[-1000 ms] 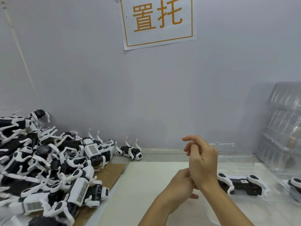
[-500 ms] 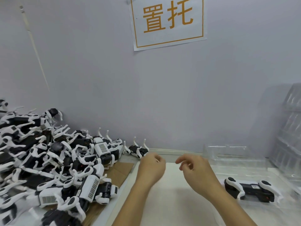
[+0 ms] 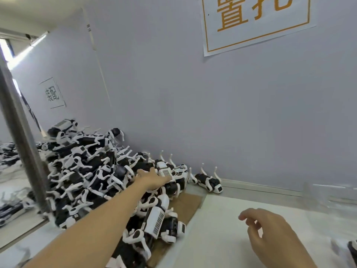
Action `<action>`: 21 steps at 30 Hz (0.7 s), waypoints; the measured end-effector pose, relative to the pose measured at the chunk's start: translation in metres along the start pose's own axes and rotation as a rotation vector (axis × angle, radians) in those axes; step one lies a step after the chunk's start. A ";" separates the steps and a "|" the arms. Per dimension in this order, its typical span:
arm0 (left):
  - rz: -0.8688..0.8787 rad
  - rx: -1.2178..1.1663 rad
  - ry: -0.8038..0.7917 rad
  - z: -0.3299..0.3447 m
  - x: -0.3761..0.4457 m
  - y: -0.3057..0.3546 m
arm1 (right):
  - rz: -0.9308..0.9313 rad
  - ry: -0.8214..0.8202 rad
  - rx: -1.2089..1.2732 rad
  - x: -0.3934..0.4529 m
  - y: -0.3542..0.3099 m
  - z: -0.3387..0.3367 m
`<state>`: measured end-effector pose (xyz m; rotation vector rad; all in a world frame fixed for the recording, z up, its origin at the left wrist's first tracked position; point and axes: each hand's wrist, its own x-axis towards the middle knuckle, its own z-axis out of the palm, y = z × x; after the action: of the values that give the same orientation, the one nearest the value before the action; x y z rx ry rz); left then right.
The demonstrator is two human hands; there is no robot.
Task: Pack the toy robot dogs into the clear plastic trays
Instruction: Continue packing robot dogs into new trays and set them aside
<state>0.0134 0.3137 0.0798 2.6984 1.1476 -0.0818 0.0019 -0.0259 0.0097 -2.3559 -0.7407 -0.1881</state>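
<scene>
The toy robot dogs (image 3: 92,171) lie in a tangled heap on the left part of the table (image 3: 222,238), banked against the wall (image 3: 193,113), legs and bodies interlocked. One dog (image 3: 209,181) lies apart, just to the right of the heap at the foot of the wall. The left hand (image 3: 152,179) is extended onto the right-hand crest of the heap, fingers spread over a white-bodied dog (image 3: 166,172); whether the fingers have closed round it cannot be told. The right hand (image 3: 266,235) hangs above the table well to the right of the heap, fingers loosely curled and holding nothing. A clear plastic tray (image 3: 328,192) is faintly visible further right of the heap, along the wall; its compartments cannot be made out. Cardboard (image 3: 183,207) lies under the heap's near right edge.

Judged risks: the interlocked legs may catch, so lifting one dog could drag neighbours out and send them sliding off the cardboard onto the table. A one-handed grasp on a smooth body may slip. Thin white legs could bend or snap if pulled against the tangle.
</scene>
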 end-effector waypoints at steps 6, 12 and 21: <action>0.179 -0.069 0.088 0.022 -0.005 0.032 | -0.020 -0.046 0.016 0.010 0.006 0.016; 0.395 -0.185 0.106 0.018 -0.015 0.018 | -0.017 -0.093 0.050 0.013 0.009 0.024; 0.108 -0.428 0.737 -0.042 0.027 -0.041 | 0.042 0.008 0.167 0.013 0.016 0.027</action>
<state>0.0015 0.3694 0.1100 2.4188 1.0036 1.1158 0.0196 -0.0131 -0.0158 -2.2084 -0.6760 -0.1122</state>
